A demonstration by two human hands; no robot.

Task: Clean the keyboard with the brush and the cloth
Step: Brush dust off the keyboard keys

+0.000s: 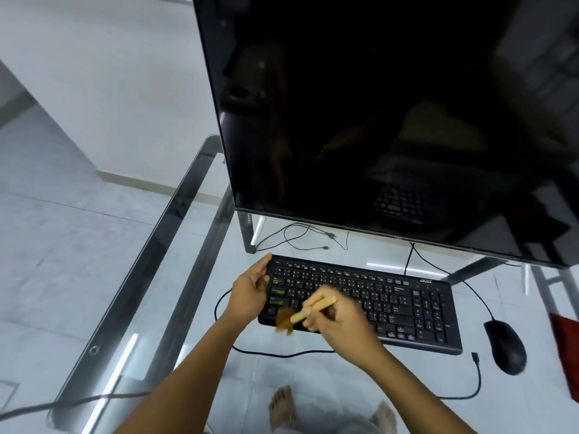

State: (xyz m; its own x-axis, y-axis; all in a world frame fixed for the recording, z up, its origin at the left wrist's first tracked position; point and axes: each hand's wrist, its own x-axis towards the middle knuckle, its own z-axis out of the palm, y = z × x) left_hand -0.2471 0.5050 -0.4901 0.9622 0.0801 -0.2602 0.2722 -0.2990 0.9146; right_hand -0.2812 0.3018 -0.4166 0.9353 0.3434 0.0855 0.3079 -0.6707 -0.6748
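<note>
A black keyboard (404, 305) lies on the glass table below the monitor. My left hand (250, 289) grips its left end, thumb on the near side and fingers over the far corner. My right hand (338, 321) holds a brush (308, 310) by its pale wooden handle. The brown bristles, blurred by motion, touch the keyboard's front left corner. A red cloth (567, 346) lies at the right edge of the view, partly cut off.
A large dark monitor (391, 120) stands right behind the keyboard. A black mouse (506, 346) sits to the keyboard's right. Loose cables (476, 380) run along the glass table (175, 239). Bare feet show through the glass below.
</note>
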